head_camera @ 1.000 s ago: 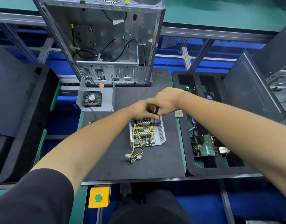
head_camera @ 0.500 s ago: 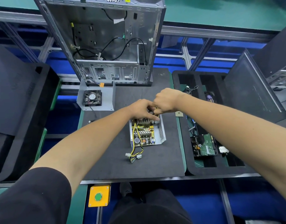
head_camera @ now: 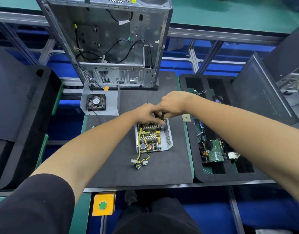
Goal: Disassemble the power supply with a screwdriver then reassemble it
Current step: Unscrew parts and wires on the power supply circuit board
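Centre frame: right hand (head_camera: 174, 103) gripping screwdriver (head_camera: 162, 115) over supply (head_camera: 153, 139), likely on a corner screw; left hand (head_camera: 145, 114) curled beside it, steadying (grasp unclear).

Both forearms are bare, the left hand (head_camera: 146, 114) and right hand (head_camera: 174, 103) gloveless — no rings, no watch. A short black sleeve (head_camera: 35, 203) covers the left upper arm; dark trousers (head_camera: 155, 217) show below — plain, unmarked.
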Demonstrator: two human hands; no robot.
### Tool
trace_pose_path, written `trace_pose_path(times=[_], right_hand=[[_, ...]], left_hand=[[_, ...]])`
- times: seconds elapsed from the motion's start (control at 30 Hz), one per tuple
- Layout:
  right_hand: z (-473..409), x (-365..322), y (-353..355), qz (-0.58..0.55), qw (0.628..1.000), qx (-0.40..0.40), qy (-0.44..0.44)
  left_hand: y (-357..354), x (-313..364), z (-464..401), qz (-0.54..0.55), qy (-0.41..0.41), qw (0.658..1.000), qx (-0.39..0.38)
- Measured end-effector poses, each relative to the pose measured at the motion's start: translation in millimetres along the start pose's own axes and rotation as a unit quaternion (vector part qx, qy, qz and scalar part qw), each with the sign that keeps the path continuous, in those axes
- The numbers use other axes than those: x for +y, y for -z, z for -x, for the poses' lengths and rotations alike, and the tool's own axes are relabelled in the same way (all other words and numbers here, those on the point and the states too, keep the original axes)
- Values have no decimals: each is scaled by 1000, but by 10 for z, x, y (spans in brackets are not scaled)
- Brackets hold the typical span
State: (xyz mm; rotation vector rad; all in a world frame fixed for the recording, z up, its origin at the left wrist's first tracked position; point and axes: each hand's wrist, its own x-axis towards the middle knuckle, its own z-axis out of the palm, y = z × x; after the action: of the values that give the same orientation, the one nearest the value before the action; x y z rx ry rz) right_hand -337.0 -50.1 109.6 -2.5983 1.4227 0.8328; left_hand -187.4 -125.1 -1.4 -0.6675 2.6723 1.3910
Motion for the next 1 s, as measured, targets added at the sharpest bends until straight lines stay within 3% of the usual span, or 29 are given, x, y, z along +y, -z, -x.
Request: trace_pose_path(times=[0.37,0.47,0.57,1.0], right_hand=[[-26,-37,-76,2,997,-30,-74],[15,-39,-16,-33,998,-32,-31],[29,-34,8,12,999,-36,18],[-19,-133,-132,-1,994,-31,-108]], left_hand=[[-84,8,-49,-17,19,999,19],[-45,7,-23,6,3,1000,13],[-32,42,-15,-33,-12,999,-7],[-81,42,-10,10,12,999,32]])
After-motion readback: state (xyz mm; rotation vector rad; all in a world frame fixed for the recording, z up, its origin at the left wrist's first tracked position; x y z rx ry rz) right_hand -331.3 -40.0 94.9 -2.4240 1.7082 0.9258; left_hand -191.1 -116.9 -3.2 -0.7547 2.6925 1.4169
